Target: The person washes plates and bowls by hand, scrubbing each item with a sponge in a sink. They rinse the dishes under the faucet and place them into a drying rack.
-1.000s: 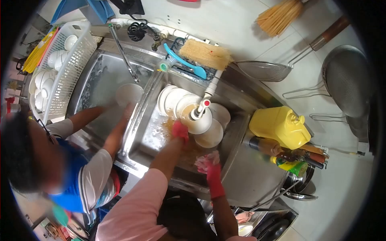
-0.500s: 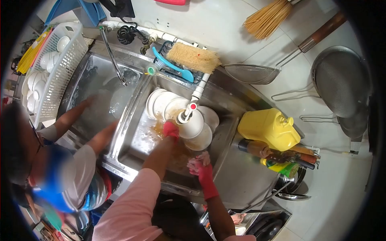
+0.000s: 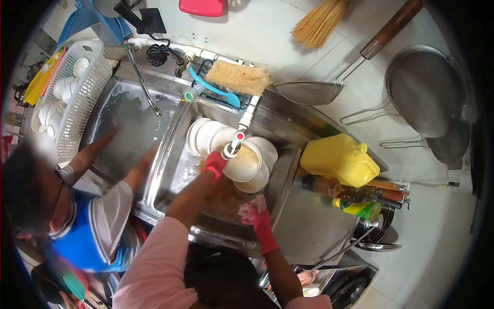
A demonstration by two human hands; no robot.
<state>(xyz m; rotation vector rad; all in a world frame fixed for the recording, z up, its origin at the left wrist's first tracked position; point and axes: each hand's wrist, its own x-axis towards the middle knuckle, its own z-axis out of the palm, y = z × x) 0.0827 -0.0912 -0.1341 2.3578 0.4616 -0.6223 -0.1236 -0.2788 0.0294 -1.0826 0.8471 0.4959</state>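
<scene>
My left hand (image 3: 215,165), in a red rubber glove, is closed at the left rim of a white bowl (image 3: 243,166) in the right sink basin. Brownish water shows inside the bowl, which sits beneath the white tap (image 3: 231,149). White plates (image 3: 198,135) lean in a stack behind that hand, and others lie under and beside the bowl. Over the basin's front right part, my right hand (image 3: 252,215), gloved too, is closed around a crumpled, pale pink scrubbing cloth (image 3: 260,203). The fingertips of both hands are partly hidden.
At the left basin (image 3: 131,129) another person dips both arms in cloudy water. A white basket (image 3: 77,98) of dishes stands beyond. Right of my basin are a yellow jug (image 3: 337,159) and bottles (image 3: 363,208). Strainers (image 3: 427,87) hang on the wall.
My left hand has shifted slightly left and up to the bowl's rim; the bowl now shows more of its inside. The right hand stays nearly in place. The view has shifted a little.
</scene>
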